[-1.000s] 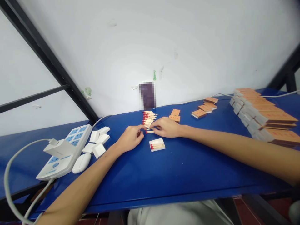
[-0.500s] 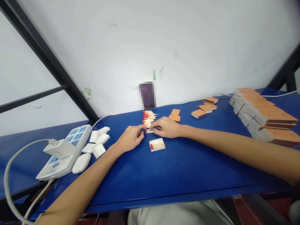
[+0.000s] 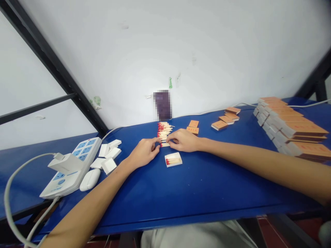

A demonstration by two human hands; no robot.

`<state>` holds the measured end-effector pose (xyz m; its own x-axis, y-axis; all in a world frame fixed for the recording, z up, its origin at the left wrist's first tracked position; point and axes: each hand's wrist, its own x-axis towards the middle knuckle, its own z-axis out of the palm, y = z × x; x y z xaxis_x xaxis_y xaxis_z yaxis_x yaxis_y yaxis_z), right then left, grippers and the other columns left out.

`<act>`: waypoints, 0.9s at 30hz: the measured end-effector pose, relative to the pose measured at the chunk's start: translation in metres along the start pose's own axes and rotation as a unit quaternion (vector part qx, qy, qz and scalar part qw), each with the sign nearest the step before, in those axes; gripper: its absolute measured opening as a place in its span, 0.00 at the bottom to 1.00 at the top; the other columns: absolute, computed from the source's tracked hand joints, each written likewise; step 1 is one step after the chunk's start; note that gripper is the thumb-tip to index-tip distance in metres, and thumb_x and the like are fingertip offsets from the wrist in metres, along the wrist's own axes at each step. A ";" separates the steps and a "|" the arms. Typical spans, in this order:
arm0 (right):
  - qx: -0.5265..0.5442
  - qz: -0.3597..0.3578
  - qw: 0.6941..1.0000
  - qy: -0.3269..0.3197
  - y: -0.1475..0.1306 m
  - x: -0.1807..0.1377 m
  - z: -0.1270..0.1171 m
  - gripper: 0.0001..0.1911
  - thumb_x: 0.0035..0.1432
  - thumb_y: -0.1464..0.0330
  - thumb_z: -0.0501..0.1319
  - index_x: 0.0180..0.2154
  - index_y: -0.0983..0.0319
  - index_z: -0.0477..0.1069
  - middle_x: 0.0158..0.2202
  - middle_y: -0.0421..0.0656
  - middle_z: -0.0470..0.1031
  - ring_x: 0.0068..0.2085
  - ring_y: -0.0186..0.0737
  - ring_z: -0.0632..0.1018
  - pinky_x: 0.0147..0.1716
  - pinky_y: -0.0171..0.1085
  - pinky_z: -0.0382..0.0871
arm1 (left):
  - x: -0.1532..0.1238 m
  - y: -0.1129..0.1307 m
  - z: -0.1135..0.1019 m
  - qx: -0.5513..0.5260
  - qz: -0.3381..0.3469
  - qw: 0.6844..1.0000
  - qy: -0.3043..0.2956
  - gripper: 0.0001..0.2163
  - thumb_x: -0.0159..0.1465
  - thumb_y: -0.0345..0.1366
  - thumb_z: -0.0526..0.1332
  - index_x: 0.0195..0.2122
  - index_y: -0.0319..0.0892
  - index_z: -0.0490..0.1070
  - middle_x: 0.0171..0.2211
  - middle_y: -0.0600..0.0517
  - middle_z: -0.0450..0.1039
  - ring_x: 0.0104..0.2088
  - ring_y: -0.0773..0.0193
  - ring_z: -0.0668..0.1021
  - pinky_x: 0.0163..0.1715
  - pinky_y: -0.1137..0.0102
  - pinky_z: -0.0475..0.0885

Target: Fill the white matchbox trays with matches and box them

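Note:
My left hand has its fingers curled at the red-headed end of a few matches on the table. Across from it, my right hand bends its fingers and thumb round the bare ends of the same matches. The grip's inner side is partly hidden by the fingers. Just beyond the fingertips lies a pile of matches, heads mostly to the left. Closer to me, a white matchbox tray holds several matches, also with heads to the left.
On the left are several white trays, a white earphone case and a power strip with a plugged charger. Matchbox sleeves lie beyond my right hand. Further right are several matchboxes and a large stack.
My right fingertips have shifted very slightly to the right along the matches. My left hand and the tray stay in place.

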<state>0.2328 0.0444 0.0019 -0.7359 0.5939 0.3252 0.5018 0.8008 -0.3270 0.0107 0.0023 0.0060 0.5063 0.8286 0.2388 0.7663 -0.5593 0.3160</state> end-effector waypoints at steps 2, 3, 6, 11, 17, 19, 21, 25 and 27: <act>0.001 0.003 1.000 -0.001 -0.001 0.000 -0.001 0.11 0.57 0.72 0.57 0.36 0.62 0.78 0.24 0.39 0.72 0.24 0.30 0.66 0.27 0.33 0.51 | 0.000 0.000 0.000 -0.003 -0.002 1.000 -0.001 0.10 0.65 0.33 0.55 0.44 0.41 0.73 0.21 0.58 0.67 0.21 0.69 0.69 0.26 0.73 0.60; 0.003 0.006 1.000 -0.002 -0.001 0.000 -0.001 0.10 0.57 0.71 0.57 0.35 0.62 0.78 0.23 0.38 0.71 0.24 0.30 0.65 0.27 0.33 0.51 | 0.000 0.000 0.000 -0.003 -0.003 1.000 -0.001 0.10 0.65 0.34 0.55 0.44 0.41 0.73 0.21 0.58 0.67 0.21 0.69 0.69 0.26 0.73 0.60; 0.009 0.008 1.000 -0.002 -0.003 0.000 -0.002 0.10 0.58 0.70 0.57 0.34 0.62 0.77 0.22 0.37 0.69 0.23 0.30 0.64 0.27 0.32 0.50 | 0.000 0.001 0.000 -0.002 -0.004 1.000 0.001 0.10 0.65 0.34 0.55 0.43 0.41 0.73 0.21 0.58 0.67 0.21 0.69 0.69 0.26 0.73 0.60; 0.014 0.008 1.000 0.001 -0.004 0.000 -0.002 0.09 0.58 0.69 0.58 0.33 0.62 0.77 0.21 0.37 0.68 0.23 0.30 0.63 0.26 0.32 0.49 | 0.000 0.001 0.000 0.000 -0.004 1.000 -0.001 0.10 0.65 0.35 0.55 0.44 0.41 0.73 0.20 0.58 0.66 0.21 0.69 0.69 0.26 0.73 0.60; 0.011 0.007 1.000 0.001 -0.003 0.000 -0.002 0.09 0.58 0.70 0.58 0.33 0.62 0.77 0.21 0.37 0.68 0.23 0.29 0.62 0.26 0.32 0.49 | 0.000 0.002 -0.001 -0.001 -0.002 1.000 -0.001 0.09 0.65 0.34 0.56 0.43 0.41 0.73 0.20 0.58 0.65 0.21 0.69 0.68 0.26 0.73 0.60; 0.010 0.007 1.000 0.002 -0.003 0.000 -0.002 0.09 0.58 0.69 0.58 0.33 0.62 0.77 0.21 0.37 0.68 0.23 0.29 0.63 0.26 0.32 0.49 | 0.000 0.002 -0.001 -0.001 -0.003 1.000 0.000 0.09 0.65 0.34 0.55 0.42 0.41 0.73 0.20 0.58 0.65 0.20 0.69 0.68 0.26 0.73 0.60; 0.010 0.007 1.000 0.004 -0.003 0.000 -0.002 0.09 0.57 0.69 0.58 0.33 0.62 0.77 0.21 0.37 0.67 0.23 0.29 0.63 0.26 0.32 0.49 | 0.000 0.002 -0.001 -0.001 -0.004 1.000 0.000 0.09 0.65 0.34 0.55 0.42 0.41 0.73 0.20 0.58 0.65 0.21 0.69 0.68 0.26 0.73 0.60; 0.015 0.012 1.000 0.004 -0.003 0.000 -0.002 0.09 0.57 0.69 0.59 0.34 0.62 0.78 0.21 0.37 0.67 0.23 0.29 0.63 0.26 0.32 0.49 | 0.000 0.003 -0.001 -0.001 -0.003 1.000 0.000 0.09 0.64 0.34 0.55 0.42 0.41 0.73 0.20 0.58 0.65 0.21 0.70 0.68 0.26 0.73 0.60; 0.020 0.012 1.000 0.003 -0.002 0.000 -0.002 0.09 0.58 0.68 0.59 0.35 0.62 0.79 0.21 0.37 0.68 0.24 0.30 0.64 0.26 0.32 0.50 | 0.000 0.003 -0.001 -0.002 -0.003 1.000 0.001 0.09 0.64 0.34 0.55 0.42 0.41 0.73 0.20 0.58 0.65 0.21 0.69 0.68 0.26 0.73 0.60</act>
<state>0.2322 0.0428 0.0044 -0.7208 0.6138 0.3221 0.5013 0.7825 -0.3692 0.0123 0.0007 0.0075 0.5017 0.8315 0.2384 0.7671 -0.5551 0.3217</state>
